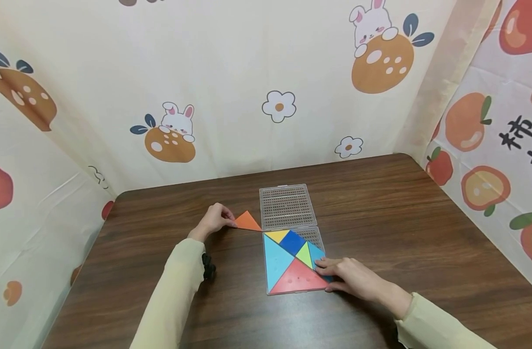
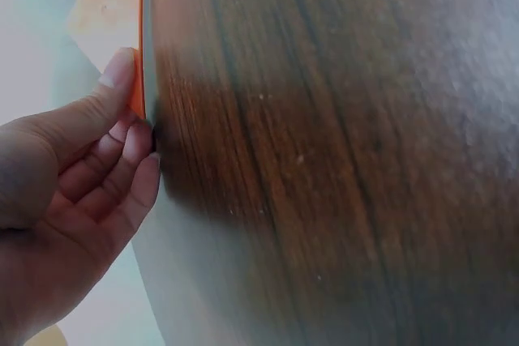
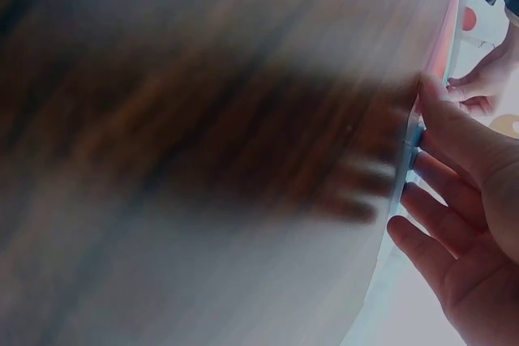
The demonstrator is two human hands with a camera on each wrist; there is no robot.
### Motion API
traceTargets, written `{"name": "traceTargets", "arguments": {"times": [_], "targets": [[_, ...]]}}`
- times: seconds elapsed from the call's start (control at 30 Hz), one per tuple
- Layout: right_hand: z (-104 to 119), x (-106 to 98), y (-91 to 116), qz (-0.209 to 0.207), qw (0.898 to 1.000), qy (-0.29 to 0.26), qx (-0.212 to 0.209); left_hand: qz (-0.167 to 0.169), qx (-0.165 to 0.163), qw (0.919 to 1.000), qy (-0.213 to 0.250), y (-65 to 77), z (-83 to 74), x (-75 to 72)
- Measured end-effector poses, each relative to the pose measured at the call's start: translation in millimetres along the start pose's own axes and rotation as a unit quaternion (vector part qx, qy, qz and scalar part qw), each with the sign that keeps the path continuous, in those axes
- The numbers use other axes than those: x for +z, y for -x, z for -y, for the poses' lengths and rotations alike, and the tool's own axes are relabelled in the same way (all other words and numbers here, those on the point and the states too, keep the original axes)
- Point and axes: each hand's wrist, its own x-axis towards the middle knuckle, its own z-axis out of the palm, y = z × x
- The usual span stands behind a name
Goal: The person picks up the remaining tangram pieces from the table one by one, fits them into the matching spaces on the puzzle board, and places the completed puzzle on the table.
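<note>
My left hand (image 1: 217,218) pinches one corner of an orange triangle tile (image 1: 247,221), left of the clear hinged tangram case (image 1: 287,207). In the left wrist view, the thumb lies on the face of the orange triangle tile (image 2: 109,14). My right hand (image 1: 350,275) rests at the near right corner of the case, fingertips on a light-blue piece (image 1: 316,253) they partly hide. In the case's near half lie a large light-blue triangle (image 1: 275,261), a large red triangle (image 1: 298,279), a yellow triangle (image 1: 278,235), a blue square (image 1: 292,243) and a lime triangle (image 1: 304,255).
The case's patterned other half lies unfolded behind the pieces. Under everything is a dark wood-grain table (image 1: 379,208). A cream curtain (image 1: 231,58) with rabbits and fruit stands along the back, and fruit-printed cloth (image 1: 488,145) flanks the right side.
</note>
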Motion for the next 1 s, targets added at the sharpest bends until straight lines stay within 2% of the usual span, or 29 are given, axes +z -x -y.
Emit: {"name": "traceTargets", "arguments": {"times": [0.2,0.43,0.63,1.0], "targets": [[0.6,-0.9,-1.0,0.004,1.000,-0.003,0.003,0.008,-0.012,0.9994,0.031,6.1,1.8,-1.7],[1.1,-1.1,-0.8,0.007,1.000,0.003,0.008,0.001,0.014,0.9985,0.054,10.6,-0.8,-1.6],[2.5,-1.2,-0.5,0.007,1.000,0.013,0.014,-0.016,0.041,0.9968,0.067,15.8,-14.1,-0.9],[5.8,-1.3,-0.2,0.009,0.999,0.032,0.018,-0.028,0.039,0.9963,0.071,17.0,-46.5,13.5]]}}
